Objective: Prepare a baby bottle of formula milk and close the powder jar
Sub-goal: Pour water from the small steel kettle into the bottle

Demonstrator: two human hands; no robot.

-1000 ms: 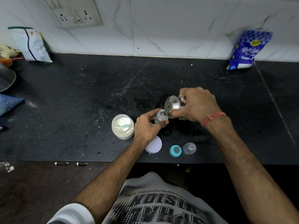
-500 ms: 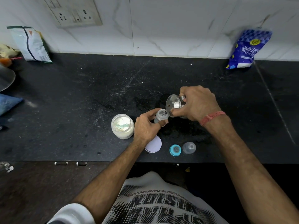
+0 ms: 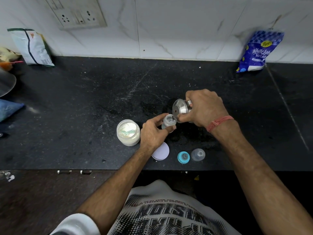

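My left hand (image 3: 153,133) grips a small clear baby bottle (image 3: 168,121) that stands open on the black counter (image 3: 84,107). My right hand (image 3: 203,107) holds a steel cup (image 3: 180,109) tipped over the bottle's mouth, its rim touching it. Left of the bottle stands the open powder jar (image 3: 128,132), with white powder and a pale green scoop inside. The jar's white lid (image 3: 161,152) lies flat by my left wrist. A teal ring with the nipple (image 3: 183,157) and a clear cap (image 3: 198,154) sit near the counter's front edge.
A blue sugar bag (image 3: 259,51) leans on the tiled wall at the back right. A white and green packet (image 3: 32,47) stands at the back left. A glass bowl's edge (image 3: 6,83) and a blue cloth (image 3: 8,110) lie at the far left.
Both hands have stayed put with the cup tilted over the bottle. Only the camera has shifted slightly.
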